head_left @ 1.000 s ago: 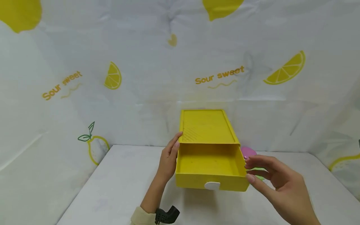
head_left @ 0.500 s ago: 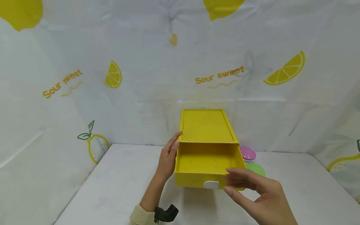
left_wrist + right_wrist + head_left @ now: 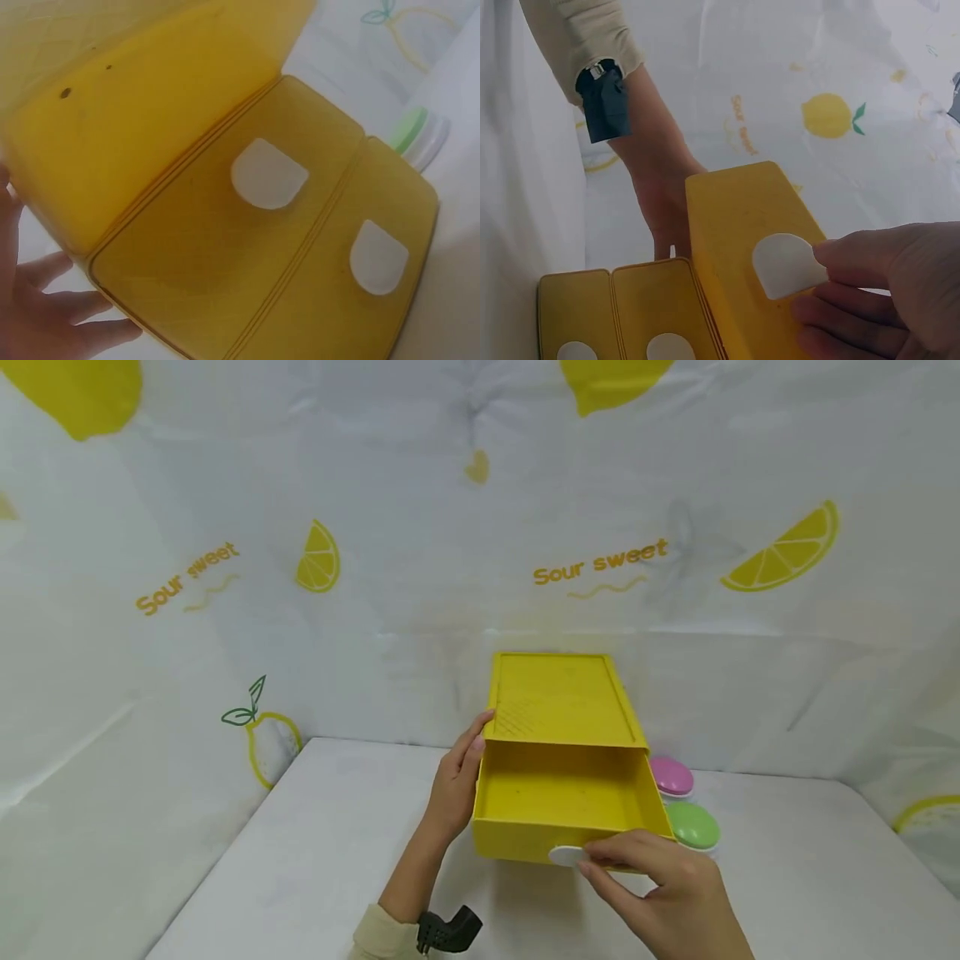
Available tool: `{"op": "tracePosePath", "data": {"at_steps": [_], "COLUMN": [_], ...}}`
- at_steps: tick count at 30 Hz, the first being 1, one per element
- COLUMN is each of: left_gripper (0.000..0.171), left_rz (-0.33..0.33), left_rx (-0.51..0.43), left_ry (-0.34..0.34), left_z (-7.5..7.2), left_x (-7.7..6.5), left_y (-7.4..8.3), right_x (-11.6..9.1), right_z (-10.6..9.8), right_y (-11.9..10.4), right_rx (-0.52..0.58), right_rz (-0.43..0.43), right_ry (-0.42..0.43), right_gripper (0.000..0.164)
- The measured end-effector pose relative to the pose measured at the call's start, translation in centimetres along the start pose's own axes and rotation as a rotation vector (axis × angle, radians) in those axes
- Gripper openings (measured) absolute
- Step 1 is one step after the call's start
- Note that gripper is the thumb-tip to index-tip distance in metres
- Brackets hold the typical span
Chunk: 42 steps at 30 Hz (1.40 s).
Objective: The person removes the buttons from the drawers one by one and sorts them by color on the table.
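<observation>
A yellow drawer unit (image 3: 566, 697) stands at the back of the table. Its top drawer (image 3: 517, 839) is pulled out, and the bare yellow floor inside shows. At the front of that drawer, my right hand (image 3: 667, 885) pinches the edge of a white handle (image 3: 784, 266) between thumb and finger. Along the unit's left side, my left hand (image 3: 453, 781) rests with its fingers extended, steadying against the casing. Two lower drawers, the middle one (image 3: 195, 247) and the bottom one (image 3: 330, 285), are closed and carry white handles too.
Right of the unit are a round container with a pink lid (image 3: 671, 775) and another with a green lid (image 3: 693, 825). A white wall cloth with lemon prints (image 3: 420, 677) hangs behind the white table (image 3: 315, 860).
From beside the drawer's right edge, my right hand has moved left across its front to the handle. The lidded containers are less covered now. My left hand stays put.
</observation>
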<state>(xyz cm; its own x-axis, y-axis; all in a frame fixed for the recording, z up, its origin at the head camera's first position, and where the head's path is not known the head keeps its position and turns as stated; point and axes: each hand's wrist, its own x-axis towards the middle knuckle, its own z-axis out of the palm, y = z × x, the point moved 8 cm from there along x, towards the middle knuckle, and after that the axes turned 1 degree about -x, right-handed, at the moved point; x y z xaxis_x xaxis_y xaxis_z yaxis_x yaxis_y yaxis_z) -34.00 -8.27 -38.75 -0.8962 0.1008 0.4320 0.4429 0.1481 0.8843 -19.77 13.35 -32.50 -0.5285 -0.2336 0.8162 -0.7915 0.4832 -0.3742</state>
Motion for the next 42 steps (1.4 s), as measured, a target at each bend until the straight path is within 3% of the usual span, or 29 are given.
{"op": "tracePosePath", "data": {"at_steps": [4, 8, 14, 19, 28, 36, 42], "left_gripper": [0.044, 0.044, 0.045, 0.045, 0.046, 0.047, 0.047], "left_rz": [0.003, -0.001, -0.017, -0.027, -0.068, -0.085, -0.102], "left_rx": [-0.023, -0.055, -0.034, -0.035, -0.163, -0.185, -0.208], "left_ry": [-0.022, -0.030, -0.024, 0.007, -0.064, -0.076, -0.072], "left_z": [-0.3, -0.2, -0.1, -0.3, 0.1, 0.0, 0.1], "left_x": [0.1, 0.1, -0.2, -0.4, -0.1, 0.0, 0.0], "left_y": [0.3, 0.3, 0.1, 0.0, 0.0, -0.1, -0.3], "right_x": [0.1, 0.2, 0.1, 0.3, 0.7, 1.9, 2.9], "right_z": [0.2, 0.2, 0.6, 0.8, 0.5, 1.1, 1.5], "right_y": [-0.1, 0.1, 0.2, 0.2, 0.3, 1.5, 2.5], "right_rx": [-0.039, -0.081, -0.057, -0.099, -0.160, -0.231, -0.218], "right_rz": [-0.002, 0.028, 0.053, 0.072, 0.097, 0.132, 0.136], "right_ry": [0.054, 0.091, 0.122, 0.113, 0.120, 0.096, 0.103], "right_gripper": [0.031, 0.038, 0.042, 0.040, 0.038, 0.029, 0.026]}}
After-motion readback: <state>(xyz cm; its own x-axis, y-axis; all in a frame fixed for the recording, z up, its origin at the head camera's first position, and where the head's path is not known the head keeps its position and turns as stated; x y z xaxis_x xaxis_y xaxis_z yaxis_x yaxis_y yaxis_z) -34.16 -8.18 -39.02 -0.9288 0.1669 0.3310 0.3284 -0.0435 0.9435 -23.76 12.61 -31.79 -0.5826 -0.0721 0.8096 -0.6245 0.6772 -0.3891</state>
